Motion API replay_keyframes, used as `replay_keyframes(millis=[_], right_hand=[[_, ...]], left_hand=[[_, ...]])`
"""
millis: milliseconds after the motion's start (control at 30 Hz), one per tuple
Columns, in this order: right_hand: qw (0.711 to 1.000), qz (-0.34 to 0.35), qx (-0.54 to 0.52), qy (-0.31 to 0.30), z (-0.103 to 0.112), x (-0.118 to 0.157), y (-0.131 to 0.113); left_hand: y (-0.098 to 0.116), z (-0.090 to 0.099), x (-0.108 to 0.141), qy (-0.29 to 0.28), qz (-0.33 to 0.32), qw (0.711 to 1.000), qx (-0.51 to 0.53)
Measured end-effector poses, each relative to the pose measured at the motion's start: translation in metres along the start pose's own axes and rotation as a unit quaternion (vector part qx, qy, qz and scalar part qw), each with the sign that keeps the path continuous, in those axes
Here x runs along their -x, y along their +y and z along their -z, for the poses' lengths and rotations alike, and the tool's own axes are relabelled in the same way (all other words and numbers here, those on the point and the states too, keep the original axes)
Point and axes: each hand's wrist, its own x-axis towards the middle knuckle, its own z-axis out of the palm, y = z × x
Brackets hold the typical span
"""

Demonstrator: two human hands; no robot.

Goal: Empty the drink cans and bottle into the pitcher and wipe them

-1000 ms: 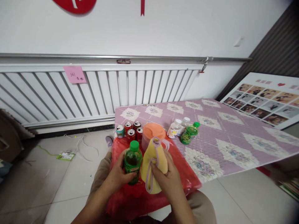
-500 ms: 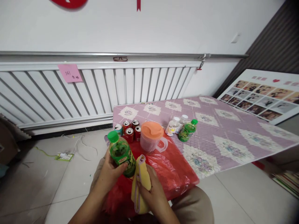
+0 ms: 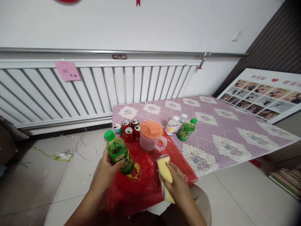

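Observation:
My left hand is wrapped round a green-capped drink bottle, tilted a little to the left above the red plastic sheet. My right hand grips a folded yellow cloth with a pale purple edge, low over the right part of the sheet. Between and beyond the hands stands a clear plastic jug with an orange lid, its handle to the right.
Several drink cans cluster left of the jug. To its right stand two white-capped bottles and another green bottle. A purple flowered cover runs to the right; a radiator lines the wall behind.
My right hand has moved right with the yellow cloth, away from the bottle. My left hand and the bottle have shifted slightly left, uncovering a yellow print on the red sheet.

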Motion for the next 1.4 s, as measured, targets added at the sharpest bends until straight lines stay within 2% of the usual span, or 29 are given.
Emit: replay_keyframes(millis=[133,267,433,533,667,767,867,967,1067,1200,1300,1400], right_hand=[[0.989,-0.049,0.129,-0.058,-0.004,-0.007,-0.008],[0.972,-0.066,0.181,-0.132,-0.023,-0.004,-0.014],[0.971,-0.062,0.187,-0.135,-0.038,0.0,-0.008],[0.985,-0.072,0.119,-0.1,-0.034,0.0,-0.007],[0.996,-0.025,-0.069,-0.047,-0.019,0.002,-0.022],[0.974,-0.019,-0.205,-0.09,-0.008,0.006,-0.048],[0.942,-0.033,-0.293,-0.162,-0.001,0.01,-0.072],[0.923,-0.051,-0.331,-0.189,0.004,0.015,-0.084],[0.923,-0.046,-0.336,-0.18,0.006,0.017,-0.084],[0.906,-0.042,-0.385,-0.173,0.006,0.019,-0.083],[0.888,-0.066,-0.426,-0.162,0.006,0.022,-0.081],[0.864,-0.105,-0.462,-0.169,0.01,0.025,-0.07]], left_hand=[[-0.004,0.0,0.001,-0.035,0.008,0.998,0.051],[-0.005,-0.001,0.002,-0.045,0.016,0.997,0.056],[0.0,-0.008,0.005,-0.046,0.033,0.997,0.06],[0.003,-0.012,0.008,-0.072,0.04,0.996,0.046],[0.004,-0.018,0.016,-0.112,0.036,0.993,-0.008],[0.002,-0.025,0.023,-0.152,0.043,0.987,-0.043],[0.0,-0.031,0.03,-0.224,0.042,0.972,-0.051],[0.001,-0.037,0.034,-0.295,0.043,0.953,-0.047],[0.004,-0.041,0.036,-0.324,0.046,0.945,-0.031],[0.003,-0.049,0.037,-0.363,0.052,0.93,-0.029],[-0.001,-0.056,0.038,-0.377,0.056,0.924,-0.017],[-0.003,-0.057,0.032,-0.365,0.044,0.93,0.015]])
